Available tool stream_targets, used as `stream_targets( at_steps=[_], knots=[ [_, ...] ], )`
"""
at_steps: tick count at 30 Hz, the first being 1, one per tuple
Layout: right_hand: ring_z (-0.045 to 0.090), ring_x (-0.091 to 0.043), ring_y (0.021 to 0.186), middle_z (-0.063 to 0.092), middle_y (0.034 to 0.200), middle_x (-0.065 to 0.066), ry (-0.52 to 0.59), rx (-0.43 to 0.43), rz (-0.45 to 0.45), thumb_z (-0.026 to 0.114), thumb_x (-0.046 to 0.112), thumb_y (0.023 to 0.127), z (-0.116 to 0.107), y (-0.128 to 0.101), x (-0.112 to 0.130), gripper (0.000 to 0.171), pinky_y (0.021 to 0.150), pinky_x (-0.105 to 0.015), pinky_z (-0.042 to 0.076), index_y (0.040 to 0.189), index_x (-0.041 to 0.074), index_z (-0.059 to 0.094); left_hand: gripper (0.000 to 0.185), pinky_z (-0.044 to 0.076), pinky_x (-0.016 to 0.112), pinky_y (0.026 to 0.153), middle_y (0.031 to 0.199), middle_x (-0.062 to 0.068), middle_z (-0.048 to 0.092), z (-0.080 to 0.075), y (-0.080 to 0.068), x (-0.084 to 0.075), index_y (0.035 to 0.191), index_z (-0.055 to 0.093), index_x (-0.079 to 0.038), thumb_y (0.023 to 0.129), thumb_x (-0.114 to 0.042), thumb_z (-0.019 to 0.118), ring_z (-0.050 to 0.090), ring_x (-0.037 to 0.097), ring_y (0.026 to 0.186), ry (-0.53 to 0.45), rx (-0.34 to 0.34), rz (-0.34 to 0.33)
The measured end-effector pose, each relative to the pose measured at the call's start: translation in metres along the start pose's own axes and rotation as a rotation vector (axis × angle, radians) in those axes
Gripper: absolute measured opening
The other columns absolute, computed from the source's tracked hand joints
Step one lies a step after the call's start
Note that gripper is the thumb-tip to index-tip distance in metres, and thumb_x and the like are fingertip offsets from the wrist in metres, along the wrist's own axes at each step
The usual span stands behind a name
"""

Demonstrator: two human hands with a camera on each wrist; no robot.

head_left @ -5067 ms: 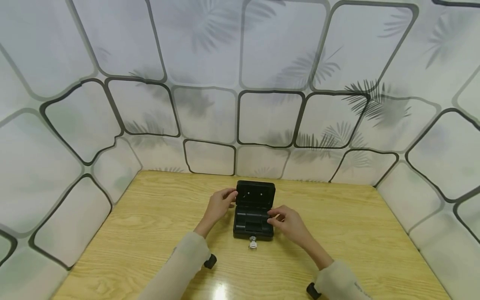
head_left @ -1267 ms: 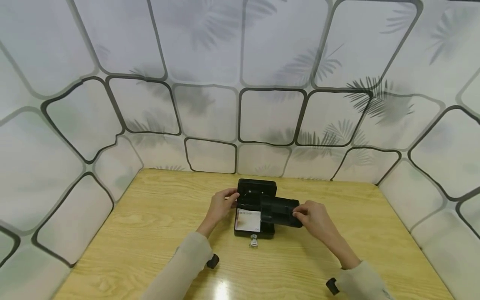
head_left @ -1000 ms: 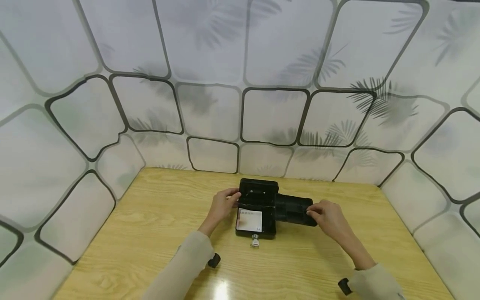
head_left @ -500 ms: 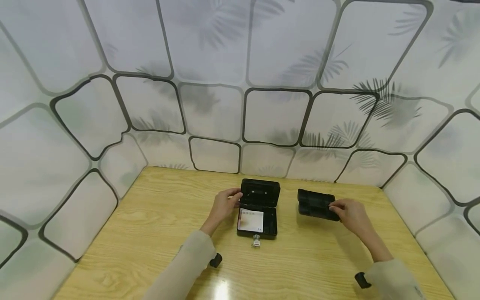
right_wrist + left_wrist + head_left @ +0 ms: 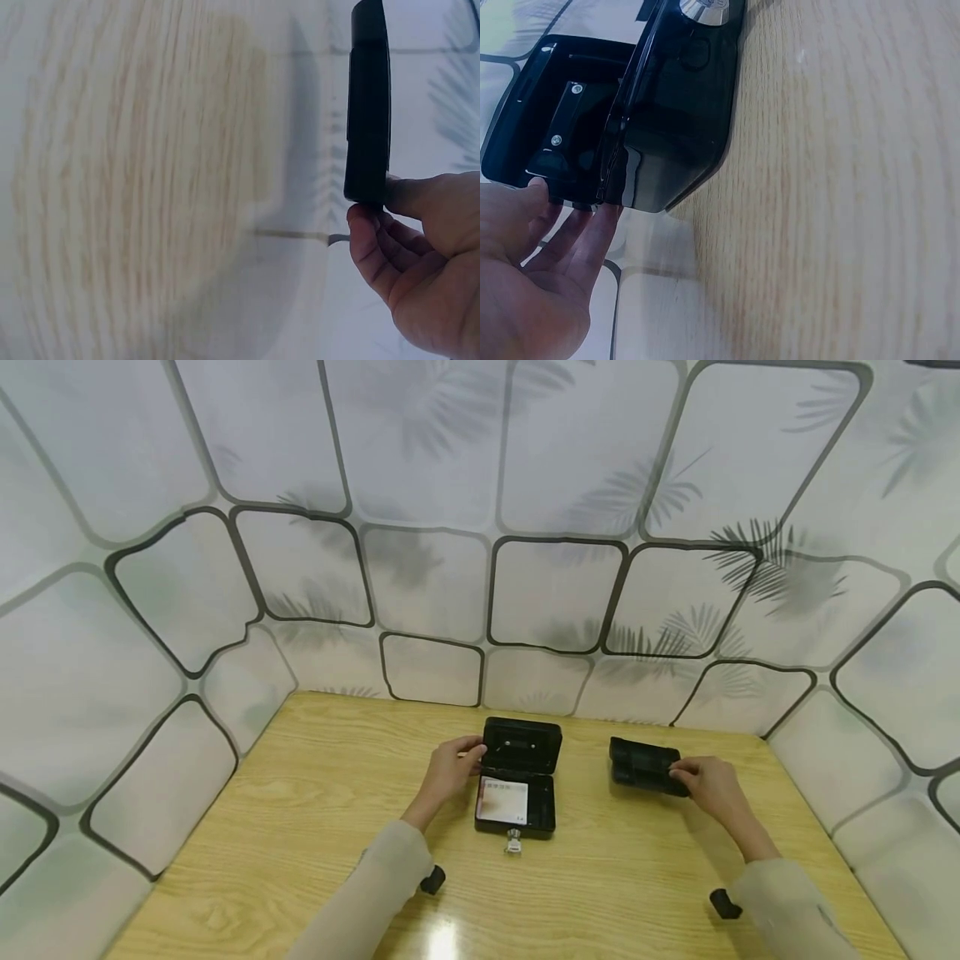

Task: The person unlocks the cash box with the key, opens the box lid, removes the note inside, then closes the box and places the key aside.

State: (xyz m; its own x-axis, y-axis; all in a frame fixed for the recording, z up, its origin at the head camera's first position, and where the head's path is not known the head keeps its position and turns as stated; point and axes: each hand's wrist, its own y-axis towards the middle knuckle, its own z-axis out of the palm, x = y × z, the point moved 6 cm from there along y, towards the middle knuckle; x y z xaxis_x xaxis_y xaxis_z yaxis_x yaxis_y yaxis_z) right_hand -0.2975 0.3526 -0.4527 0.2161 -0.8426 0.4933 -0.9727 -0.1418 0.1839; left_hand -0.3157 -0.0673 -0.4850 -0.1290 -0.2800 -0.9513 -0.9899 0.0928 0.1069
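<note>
A small black cash box (image 5: 542,806) stands with its lid (image 5: 522,743) raised, near the back middle of the wooden table. Inside its left part lies a pale rectangular paper item (image 5: 504,802) with a reddish edge and small print. A silver lock piece (image 5: 513,842) juts from the front. My left hand (image 5: 447,772) holds the lid's left edge, thumb on the inner rim and fingers along the outer side. To the right of the box, my right hand (image 5: 716,789) pinches the right end of a black compartment tray (image 5: 641,766). In the right wrist view the tray (image 5: 369,105) appears edge-on, apart from the table.
The wooden table (image 5: 315,860) extends around the box on both sides. Patterned white fabric walls (image 5: 555,593) enclose its back, left and right. Each wrist carries a small black device (image 5: 432,880).
My right hand has lifted the tray out of the box and moved it to the right, uncovering the paper item. My left hand has stayed at the lid.
</note>
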Motion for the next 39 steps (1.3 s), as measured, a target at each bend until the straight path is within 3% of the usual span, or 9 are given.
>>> stream_targets(
  at_steps=[4,12,23,39],
  knots=[
    [0.068,-0.027,0.069,0.073,0.102,-0.029,-0.018,-0.005,-0.009,0.07,0.007,0.098,0.004,0.004,-0.006,0.018,0.056,-0.037,0.056,0.104,-0.009,0.075,0.034,0.065,0.035,0.079,0.13,0.026,0.065,0.0,-0.001,-0.001,0.134,0.064,0.004,0.107,-0.015,0.06,0.075,0.031,0.093,0.006,0.002,-0.004],
    [0.067,-0.049,0.097,0.072,0.105,-0.029,-0.03,0.031,0.012,0.07,0.007,0.097,0.017,0.012,-0.016,0.017,0.08,-0.06,0.058,0.103,-0.008,0.076,0.035,0.065,0.034,0.079,0.129,0.026,0.066,0.0,-0.001,0.0,0.134,0.064,0.005,0.107,-0.015,0.06,0.075,0.031,0.093,0.009,0.001,0.002],
    [0.066,-0.05,0.098,0.071,0.107,-0.03,-0.069,0.068,0.011,0.067,0.007,0.099,0.024,0.023,-0.011,0.018,0.08,-0.061,0.058,0.106,-0.008,0.075,0.034,0.065,0.034,0.079,0.128,0.026,0.066,0.0,-0.002,0.0,0.134,0.065,0.005,0.106,-0.014,0.06,0.075,0.031,0.094,0.008,-0.002,-0.009],
    [0.064,-0.052,0.102,0.069,0.113,-0.032,-0.054,0.048,-0.004,0.067,0.006,0.099,0.034,0.035,-0.018,0.019,0.082,-0.062,0.057,0.109,-0.009,0.074,0.033,0.064,0.033,0.079,0.125,0.024,0.068,-0.001,-0.002,-0.002,0.134,0.065,0.005,0.107,-0.014,0.06,0.074,0.029,0.094,0.018,0.001,-0.009]
  ],
)
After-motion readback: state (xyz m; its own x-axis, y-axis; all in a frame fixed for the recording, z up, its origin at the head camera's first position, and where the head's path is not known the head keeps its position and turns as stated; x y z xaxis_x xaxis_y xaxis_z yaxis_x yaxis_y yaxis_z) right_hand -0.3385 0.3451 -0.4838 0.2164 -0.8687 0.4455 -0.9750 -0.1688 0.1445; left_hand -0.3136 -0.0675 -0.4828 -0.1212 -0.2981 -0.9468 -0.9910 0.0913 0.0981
